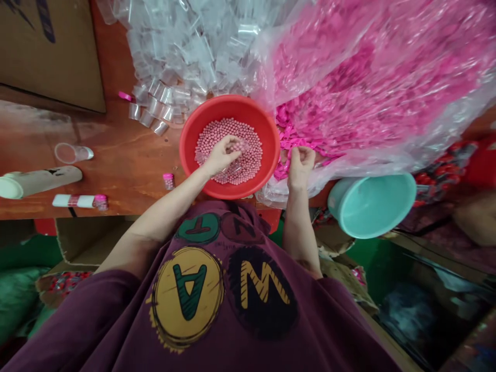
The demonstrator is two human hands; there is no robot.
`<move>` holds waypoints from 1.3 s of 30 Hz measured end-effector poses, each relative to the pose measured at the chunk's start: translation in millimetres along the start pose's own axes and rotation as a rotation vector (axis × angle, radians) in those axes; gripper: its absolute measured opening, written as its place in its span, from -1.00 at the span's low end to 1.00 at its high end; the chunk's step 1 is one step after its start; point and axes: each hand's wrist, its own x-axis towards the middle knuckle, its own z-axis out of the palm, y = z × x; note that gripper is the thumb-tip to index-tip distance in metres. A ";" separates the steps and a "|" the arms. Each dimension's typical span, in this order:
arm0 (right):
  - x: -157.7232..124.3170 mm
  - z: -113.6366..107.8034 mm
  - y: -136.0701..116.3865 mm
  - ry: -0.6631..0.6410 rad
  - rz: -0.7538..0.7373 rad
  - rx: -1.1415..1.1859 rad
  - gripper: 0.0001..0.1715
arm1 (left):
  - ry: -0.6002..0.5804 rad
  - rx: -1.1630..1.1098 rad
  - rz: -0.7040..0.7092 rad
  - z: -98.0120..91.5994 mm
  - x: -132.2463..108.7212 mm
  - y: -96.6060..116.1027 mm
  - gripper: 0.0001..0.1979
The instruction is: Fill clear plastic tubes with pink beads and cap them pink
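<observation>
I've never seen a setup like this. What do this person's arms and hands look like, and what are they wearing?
The left grip and right grip are bare hands; no gloves show. The forearms are uncovered too. Loose maroon sleeves belong to a T-shirt, whose front has round prints, including a yellow disc with a green A.

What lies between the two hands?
In the head view, from left hand to right hand: pink beads, the red bowl's rim, then pink pieces.
</observation>
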 end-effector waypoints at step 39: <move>-113.2 10.3 -60.7 -0.148 0.351 0.307 -0.35 | -0.028 0.583 -0.305 -44.2 43.4 -0.8 -0.83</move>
